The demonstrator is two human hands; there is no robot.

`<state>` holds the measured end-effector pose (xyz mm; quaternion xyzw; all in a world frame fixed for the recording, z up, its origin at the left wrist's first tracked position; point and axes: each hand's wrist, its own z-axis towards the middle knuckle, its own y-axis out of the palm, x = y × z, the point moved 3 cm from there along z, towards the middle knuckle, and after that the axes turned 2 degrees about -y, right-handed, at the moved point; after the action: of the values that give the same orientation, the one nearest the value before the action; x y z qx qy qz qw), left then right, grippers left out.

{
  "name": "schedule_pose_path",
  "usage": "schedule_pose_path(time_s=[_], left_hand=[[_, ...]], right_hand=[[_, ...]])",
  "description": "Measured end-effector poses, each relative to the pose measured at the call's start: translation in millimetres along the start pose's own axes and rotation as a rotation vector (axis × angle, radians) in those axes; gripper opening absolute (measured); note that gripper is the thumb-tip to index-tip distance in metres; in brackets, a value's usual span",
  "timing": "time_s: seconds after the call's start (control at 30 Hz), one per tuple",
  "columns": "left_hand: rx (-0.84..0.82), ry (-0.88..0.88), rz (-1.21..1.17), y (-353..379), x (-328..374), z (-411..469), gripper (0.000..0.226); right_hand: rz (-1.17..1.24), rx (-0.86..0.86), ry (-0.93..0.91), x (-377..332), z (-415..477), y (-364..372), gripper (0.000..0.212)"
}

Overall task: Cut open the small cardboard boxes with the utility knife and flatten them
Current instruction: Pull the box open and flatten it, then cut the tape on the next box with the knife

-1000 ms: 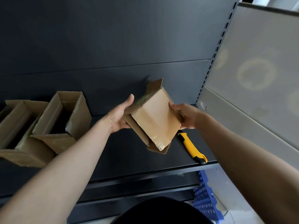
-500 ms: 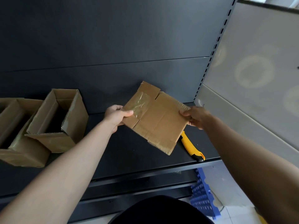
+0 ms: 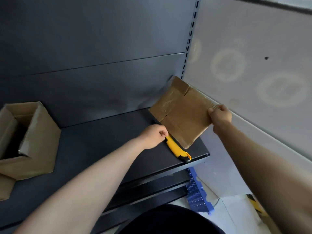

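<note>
Dark metal shelf out front, its back panel rising flat and matte behind, and a slotted upright runs up the right-hand edge. Past that, a pale grey wall carries soft ring-shaped patches of light. Below the shelf's right corner, a blue perforated plastic crate sits on a light floor.
</note>
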<state>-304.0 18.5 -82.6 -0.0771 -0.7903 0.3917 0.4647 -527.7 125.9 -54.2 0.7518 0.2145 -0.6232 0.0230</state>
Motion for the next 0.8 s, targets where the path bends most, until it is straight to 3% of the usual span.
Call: schedule_pose_path(time_s=[0.1,0.2,0.37,0.4,0.5,0.6,0.67,0.73,0.8], left_hand=[[-0.227,0.107,0.326,31.9,5.5,9.9,0.048],[-0.295,0.189,0.558,45.0,5.9,13.5,0.061],[-0.142,0.197,0.714,29.7,-8.0,3.3,0.043],[-0.128,0.169,0.722,25.1,-14.7,-1.1,0.04],[-0.118,0.132,0.738,13.2,-33.9,-17.2,0.035],[-0.126,0.137,0.766,4.9,-46.5,-34.4,0.031],[-0.12,0.137,0.782,0.8,-53.3,-45.3,0.031],[-0.096,0.132,0.806,-3.9,-59.1,-55.0,0.034],[-0.066,0.134,0.84,-11.2,-63.1,-62.9,0.036]], right_hand=[[-0.022,0.013,-0.023,-0.8,7.7,-10.4,0.025],[-0.032,-0.013,-0.009,3.0,14.9,-14.4,0.023],[-0.118,-0.06,0.128,18.5,20.8,-12.2,0.007],[-0.176,-0.107,0.168,21.3,18.1,-9.4,0.002],[-0.309,-0.28,0.317,38.1,8.5,6.1,0.016],[-0.433,-0.381,0.379,50.8,-8.7,24.9,0.007],[-0.679,-0.388,0.297,52.8,-15.4,35.6,0.03],[-0.97,-0.289,0.132,41.8,-22.8,45.2,0.045],[-0.992,-0.291,-0.017,24.1,-35.3,64.2,0.048]])
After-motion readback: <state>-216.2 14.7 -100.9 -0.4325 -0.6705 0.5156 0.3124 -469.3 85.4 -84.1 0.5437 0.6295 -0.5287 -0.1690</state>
